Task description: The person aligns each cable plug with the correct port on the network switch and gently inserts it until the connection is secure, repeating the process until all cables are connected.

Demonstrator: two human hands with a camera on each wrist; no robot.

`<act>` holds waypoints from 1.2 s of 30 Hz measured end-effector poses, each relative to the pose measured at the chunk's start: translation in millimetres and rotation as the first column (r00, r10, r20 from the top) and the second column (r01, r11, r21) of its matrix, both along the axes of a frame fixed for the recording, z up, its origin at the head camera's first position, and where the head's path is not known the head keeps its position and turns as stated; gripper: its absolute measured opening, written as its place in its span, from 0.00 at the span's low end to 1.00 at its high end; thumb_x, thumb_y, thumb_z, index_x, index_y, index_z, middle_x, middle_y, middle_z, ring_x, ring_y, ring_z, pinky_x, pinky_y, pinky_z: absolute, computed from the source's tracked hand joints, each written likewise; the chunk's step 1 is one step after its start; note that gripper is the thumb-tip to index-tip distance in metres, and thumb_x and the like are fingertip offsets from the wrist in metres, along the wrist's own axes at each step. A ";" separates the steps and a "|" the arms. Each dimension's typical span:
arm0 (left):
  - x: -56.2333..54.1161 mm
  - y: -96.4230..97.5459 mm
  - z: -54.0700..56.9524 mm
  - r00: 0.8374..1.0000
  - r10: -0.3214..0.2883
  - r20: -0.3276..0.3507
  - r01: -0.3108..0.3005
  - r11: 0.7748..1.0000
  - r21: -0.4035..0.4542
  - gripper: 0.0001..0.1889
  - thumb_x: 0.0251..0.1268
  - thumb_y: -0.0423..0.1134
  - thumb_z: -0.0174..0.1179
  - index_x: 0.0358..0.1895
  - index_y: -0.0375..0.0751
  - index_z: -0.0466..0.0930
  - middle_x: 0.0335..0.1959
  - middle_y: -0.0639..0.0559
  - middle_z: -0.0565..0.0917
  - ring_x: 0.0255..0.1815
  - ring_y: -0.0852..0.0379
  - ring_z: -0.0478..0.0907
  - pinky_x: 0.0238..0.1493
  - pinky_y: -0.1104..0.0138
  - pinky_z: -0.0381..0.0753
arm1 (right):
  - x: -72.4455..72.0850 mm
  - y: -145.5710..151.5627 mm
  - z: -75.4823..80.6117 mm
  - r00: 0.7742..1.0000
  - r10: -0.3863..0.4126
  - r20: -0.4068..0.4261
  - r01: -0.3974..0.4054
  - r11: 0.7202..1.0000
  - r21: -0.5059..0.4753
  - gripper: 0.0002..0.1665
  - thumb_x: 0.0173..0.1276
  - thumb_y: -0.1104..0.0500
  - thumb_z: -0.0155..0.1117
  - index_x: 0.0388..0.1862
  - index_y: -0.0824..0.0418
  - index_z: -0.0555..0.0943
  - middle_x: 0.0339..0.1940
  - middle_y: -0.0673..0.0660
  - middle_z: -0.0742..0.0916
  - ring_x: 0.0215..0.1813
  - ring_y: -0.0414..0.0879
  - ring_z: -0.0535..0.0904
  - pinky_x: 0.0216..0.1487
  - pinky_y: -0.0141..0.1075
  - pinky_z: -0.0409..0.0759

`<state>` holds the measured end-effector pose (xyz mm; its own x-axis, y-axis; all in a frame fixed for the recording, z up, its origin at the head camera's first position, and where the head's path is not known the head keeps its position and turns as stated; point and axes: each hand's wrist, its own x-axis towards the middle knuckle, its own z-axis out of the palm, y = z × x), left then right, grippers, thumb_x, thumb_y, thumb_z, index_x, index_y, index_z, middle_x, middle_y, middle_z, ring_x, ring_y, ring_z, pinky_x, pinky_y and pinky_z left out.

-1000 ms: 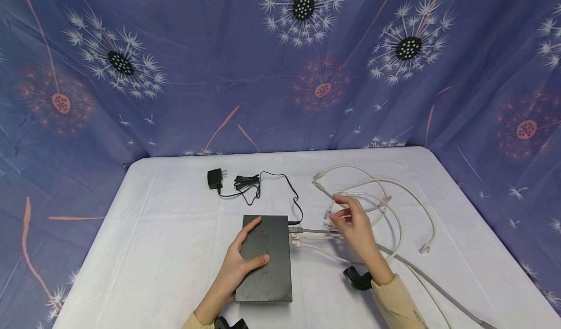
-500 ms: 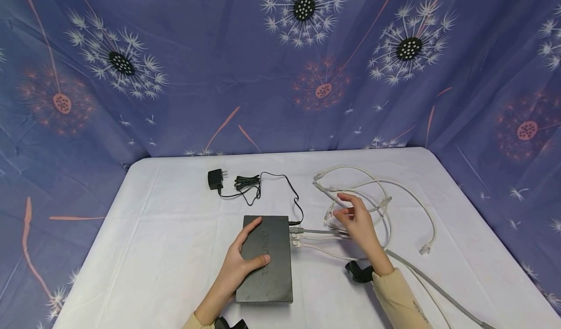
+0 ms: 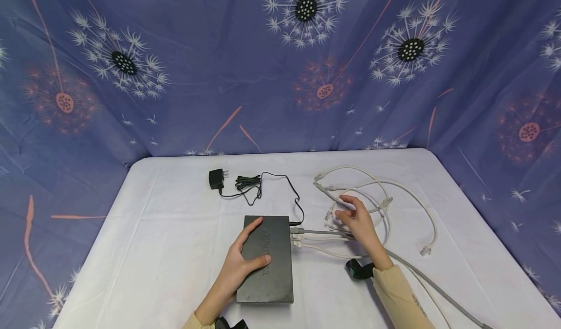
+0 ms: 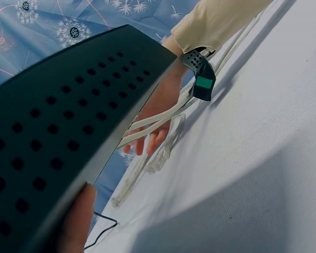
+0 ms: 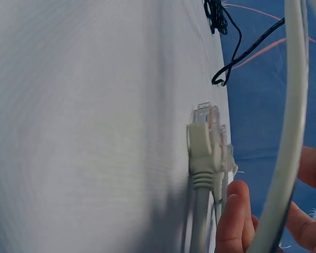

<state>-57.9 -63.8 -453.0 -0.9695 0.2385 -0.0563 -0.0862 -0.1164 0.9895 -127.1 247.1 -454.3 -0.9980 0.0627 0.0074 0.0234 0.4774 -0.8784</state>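
My left hand point(image 3: 232, 268) grips the left side of a dark grey network switch point(image 3: 276, 283), thumb and a finger on its lid. Raised lettering on the lid is partly covered. In the left wrist view, its perforated side point(image 4: 52, 129) faces the camera and the thumb point(image 4: 81, 219) presses an edge. A grey cable plug point(image 3: 298, 230) and white cable plugs point(image 3: 297, 244) sit in the switch's right side. Fingers loosely bent, my right hand point(image 3: 361, 224) hovers over the network cables, holding nothing that I can see. Its fingertips are near a loose clear-tipped plug point(image 5: 201, 145) in the right wrist view.
A black power adapter point(image 3: 216, 178) with a bundled cord point(image 3: 247, 182) lies behind the switch, its lead reaching the switch. Coiled white cables point(image 3: 412, 192) spread at the right, one loose plug point(image 3: 425, 249) lying outermost. A thick grey cable point(image 3: 442, 292) runs toward the front right.
My right hand has shifted slightly right, away from a white cable end near its fingertips; that end now lies apart from the hand. The left hand and the switch have stayed in place.
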 end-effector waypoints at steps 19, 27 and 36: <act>1.2 -0.3 0.1 1.000 0.005 0.007 -0.004 1.000 -0.016 0.41 0.50 0.34 0.70 0.70 0.59 0.65 0.71 0.48 0.60 0.68 0.45 0.58 0.62 0.49 0.56 | -6.8 3.0 -9.7 1.000 0.000 0.019 0.000 1.000 -0.002 0.29 0.68 0.64 0.61 0.66 0.68 0.67 0.46 0.69 0.82 0.37 0.53 0.82 0.39 0.33 0.73; 1.5 -0.3 -0.8 1.000 0.010 0.009 -0.009 0.999 -0.031 0.41 0.50 0.35 0.70 0.70 0.61 0.65 0.71 0.48 0.60 0.69 0.44 0.58 0.61 0.48 0.56 | -9.3 3.0 -13.3 1.000 0.003 -0.002 -0.003 1.000 -0.028 0.28 0.66 0.67 0.62 0.64 0.71 0.67 0.60 0.71 0.75 0.48 0.55 0.81 0.42 0.28 0.75; 1.8 -0.4 -1.1 1.000 0.009 0.007 -0.009 1.000 -0.026 0.41 0.50 0.34 0.70 0.70 0.60 0.65 0.72 0.48 0.59 0.69 0.44 0.57 0.62 0.46 0.55 | -6.9 3.2 -10.7 0.999 -0.048 -0.023 0.047 0.999 -0.027 0.24 0.66 0.67 0.62 0.60 0.71 0.72 0.56 0.70 0.79 0.50 0.56 0.80 0.42 0.25 0.73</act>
<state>-56.1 -64.2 -454.1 -0.9711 0.2282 -0.0694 -0.0924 -0.0917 0.9915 -134.0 250.3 -465.0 -0.9934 0.1106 0.0289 0.0245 0.4526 -0.8914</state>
